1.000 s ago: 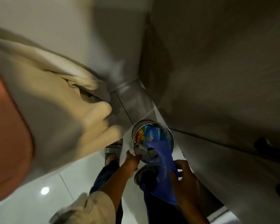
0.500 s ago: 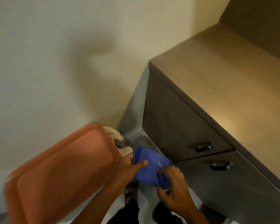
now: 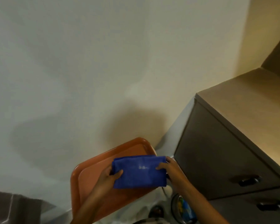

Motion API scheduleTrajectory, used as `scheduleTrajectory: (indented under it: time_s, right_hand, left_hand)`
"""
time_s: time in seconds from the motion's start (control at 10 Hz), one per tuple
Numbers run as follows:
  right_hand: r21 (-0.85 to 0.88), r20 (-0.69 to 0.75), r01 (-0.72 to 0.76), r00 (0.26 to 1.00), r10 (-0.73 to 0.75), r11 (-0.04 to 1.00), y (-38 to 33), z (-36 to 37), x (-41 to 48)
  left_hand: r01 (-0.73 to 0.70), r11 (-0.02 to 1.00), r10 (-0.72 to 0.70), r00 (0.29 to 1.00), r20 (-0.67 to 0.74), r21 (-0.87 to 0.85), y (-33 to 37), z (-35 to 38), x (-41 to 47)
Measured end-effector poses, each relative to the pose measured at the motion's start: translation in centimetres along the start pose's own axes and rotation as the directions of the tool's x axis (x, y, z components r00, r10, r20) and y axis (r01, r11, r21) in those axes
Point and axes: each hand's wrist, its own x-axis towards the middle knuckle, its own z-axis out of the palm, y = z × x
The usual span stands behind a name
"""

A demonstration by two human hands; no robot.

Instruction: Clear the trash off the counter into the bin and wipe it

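Folded blue cloth (image 3: 140, 172) held in the air between both hands: left hand (image 3: 109, 177) pinches its left edge, right hand (image 3: 170, 169) grips the right edge. Orange tray (image 3: 94, 173) behind it. Bin (image 3: 180, 209) below (colourful wrapper inside), beside grey counter (image 3: 242, 113).

Beige counter top (image 3: 249, 110) bare, bin (image 3: 180, 209) on floor

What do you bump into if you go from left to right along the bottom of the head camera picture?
Orange tray → left hand → blue cloth → right hand → bin with trash inside → dark drawer handles on the cabinet.
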Motion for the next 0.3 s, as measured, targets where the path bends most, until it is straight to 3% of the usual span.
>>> scheduleTrajectory:
  time_s: [0.1, 0.2, 0.3]
  right_hand:
    - [-0.097, 0.02, -0.017, 1.0, 0.019, 0.995, 1.5, 0.7, 1.0]
    - [-0.303, 0.039, -0.006, 0.999, 0.018, 0.953, 3.4, 0.9, 0.9]
    - [-0.621, -0.073, 0.053, 0.989, -0.126, 0.782, 3.8, 1.5, -0.2]
  left_hand:
    - [-0.092, 0.937, 0.167, 0.965, -0.202, 0.336, 0.1, -1.2, 2.6]
    - [-0.17, 0.807, 0.328, 0.926, -0.189, 0.566, 2.1, -0.3, 5.7]
    - [-0.245, 0.525, 0.425, 0.905, -0.002, 0.815, 3.9, 2.7, 8.0]
